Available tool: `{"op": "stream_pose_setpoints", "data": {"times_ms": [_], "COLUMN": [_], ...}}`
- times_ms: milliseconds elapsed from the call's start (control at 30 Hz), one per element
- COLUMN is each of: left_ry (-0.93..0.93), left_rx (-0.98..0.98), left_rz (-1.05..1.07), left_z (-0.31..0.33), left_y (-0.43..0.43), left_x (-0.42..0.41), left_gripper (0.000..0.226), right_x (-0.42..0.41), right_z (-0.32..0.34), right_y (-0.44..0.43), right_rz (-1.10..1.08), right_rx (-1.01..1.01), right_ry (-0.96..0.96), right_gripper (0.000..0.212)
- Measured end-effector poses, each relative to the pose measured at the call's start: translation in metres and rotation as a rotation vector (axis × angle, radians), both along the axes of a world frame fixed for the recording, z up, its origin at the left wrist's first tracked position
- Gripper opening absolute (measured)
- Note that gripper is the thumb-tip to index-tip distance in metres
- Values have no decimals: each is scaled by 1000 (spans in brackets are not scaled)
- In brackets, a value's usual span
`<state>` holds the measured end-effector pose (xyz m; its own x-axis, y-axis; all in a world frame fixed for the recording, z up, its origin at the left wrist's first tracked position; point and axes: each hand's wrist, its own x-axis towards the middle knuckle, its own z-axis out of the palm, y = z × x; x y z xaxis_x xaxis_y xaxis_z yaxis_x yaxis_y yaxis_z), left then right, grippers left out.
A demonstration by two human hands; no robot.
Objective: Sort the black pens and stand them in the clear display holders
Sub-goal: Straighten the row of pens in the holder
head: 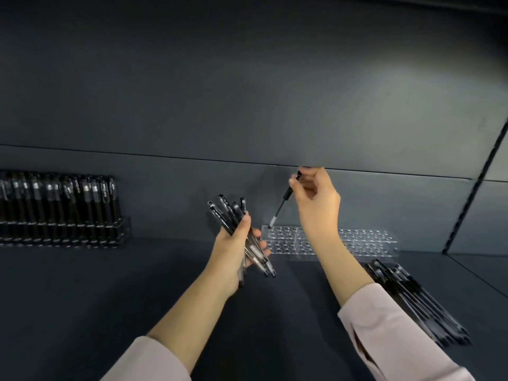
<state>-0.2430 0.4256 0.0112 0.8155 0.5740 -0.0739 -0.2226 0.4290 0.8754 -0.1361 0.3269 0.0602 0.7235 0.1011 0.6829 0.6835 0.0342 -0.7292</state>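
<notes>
At the back of the dark shelf (110, 284), right of centre, the empty clear holder (365, 243) sat close against the back panel (247, 78), its rows of holes facing up. My right hand (316, 199) pinched a single pen (283, 203) near its upper end between thumb and fingertips. This pen was tilted, tip down, at the holder's far left corner hole; I could not tell whether the tip was seated. My left hand (236, 243) gripped a bundle of pens (229, 215), fingers wrapped round the barrels, just left of the holder and raised off the shelf. A loose pile of pens (417, 301) lay on the shelf in front of the holder's right end, beside my right sleeve (390, 334). Far left, well apart, a filled holder (122, 229) stood packed with upright black pens.
</notes>
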Motion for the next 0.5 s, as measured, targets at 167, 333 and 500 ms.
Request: {"op": "stream_pose_setpoints", "data": {"times_ms": [167, 333, 500], "left_ry": [32, 98, 162], "left_rx": [29, 172, 292], "left_rz": [-42, -32, 4], "left_z": [-7, -22, -28], "left_y": [5, 9, 10], "left_x": [5, 16, 23], "left_gripper": [26, 34, 39], "right_x": [4, 9, 14], "right_z": [-5, -13, -13], "right_y": [4, 4, 1], "right_rz": [8, 8, 10], "right_rx": [-102, -197, -187], "right_ry": [-68, -121, -126], "right_gripper": [16, 17, 18]}}
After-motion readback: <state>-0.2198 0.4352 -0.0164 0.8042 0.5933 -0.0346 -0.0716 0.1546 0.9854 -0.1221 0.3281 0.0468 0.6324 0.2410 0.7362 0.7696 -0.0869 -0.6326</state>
